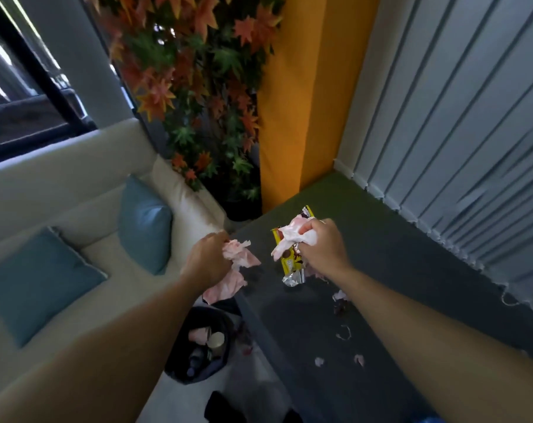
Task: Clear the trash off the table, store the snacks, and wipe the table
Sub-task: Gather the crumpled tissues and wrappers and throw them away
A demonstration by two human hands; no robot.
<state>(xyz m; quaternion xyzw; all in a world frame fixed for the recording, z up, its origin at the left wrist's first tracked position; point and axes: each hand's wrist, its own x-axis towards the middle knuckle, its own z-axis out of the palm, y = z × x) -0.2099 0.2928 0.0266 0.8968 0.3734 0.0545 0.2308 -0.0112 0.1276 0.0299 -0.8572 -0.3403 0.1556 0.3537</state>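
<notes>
A view down from a person's head onto two bare forearms reaching over a dark grey table (396, 285). The left hand (210, 257) is at the table's left edge, fingers curled round a crumpled pink tissue (239, 257) that trails down and nearer, towards a black-lined bin (179, 370) on the floor. The right hand (323, 245) is further right, over the middle of the table, and grips a pale tissue (289, 238) bunched in its fingers.

Under that tissue is a yellow snack wrapper (288, 264). Its long axis runs roughly far to near, the printed end pointing far and the torn silver end pointing near. Whether the right hand also pinches the wrapper or it lies on the table cannot be told.

Both tissues look very light, soft and limp; they should crush easily into a fist and can be gripped anywhere. The wrapper looks thin, crinkly and slippery, best pinched at one end or across its narrow middle.

Small paper scraps (340, 297) lie on the table nearer the person, apart from one another; they seem light enough to scatter and would need gathering or pinching one by one.

A cream sofa (75, 166) with blue cushions is on the left.
</notes>
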